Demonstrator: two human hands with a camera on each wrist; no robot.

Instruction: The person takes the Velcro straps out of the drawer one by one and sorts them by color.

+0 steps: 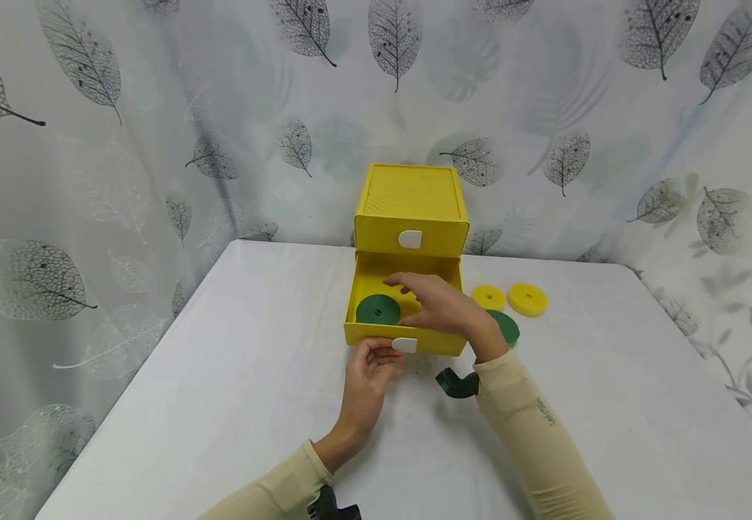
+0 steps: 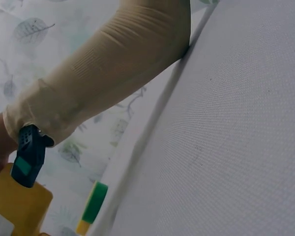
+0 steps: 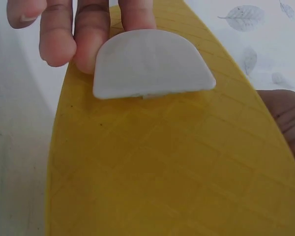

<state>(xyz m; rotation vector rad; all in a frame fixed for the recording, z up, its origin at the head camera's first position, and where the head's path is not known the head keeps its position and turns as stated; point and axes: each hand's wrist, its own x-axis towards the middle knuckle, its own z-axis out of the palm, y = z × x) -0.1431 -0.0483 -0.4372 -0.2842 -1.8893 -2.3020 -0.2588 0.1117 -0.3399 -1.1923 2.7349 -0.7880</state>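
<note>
A yellow two-drawer box [image 1: 412,195] stands at the table's back, its lower drawer [image 1: 356,334] pulled out. Inside that drawer, on the left, lies a green disc [image 1: 378,309] with a small centre hole. My right hand [image 1: 441,303] is over the drawer, thumb and fingers apart, holding nothing that shows; the thumb is close to the green disc's right side. My left hand [image 1: 369,375] touches the drawer front beside its white handle [image 1: 404,345], thumb apart. The right wrist view shows left fingers [image 3: 91,39] against the handle's edge. The upper drawer is closed.
Right of the box lie two yellow discs, a smaller one [image 1: 488,297] and a thicker one [image 1: 528,299]. Another green disc [image 1: 506,327] is partly hidden by the right wrist. A leaf-patterned curtain [image 1: 323,195] hangs behind the white table [image 1: 252,361].
</note>
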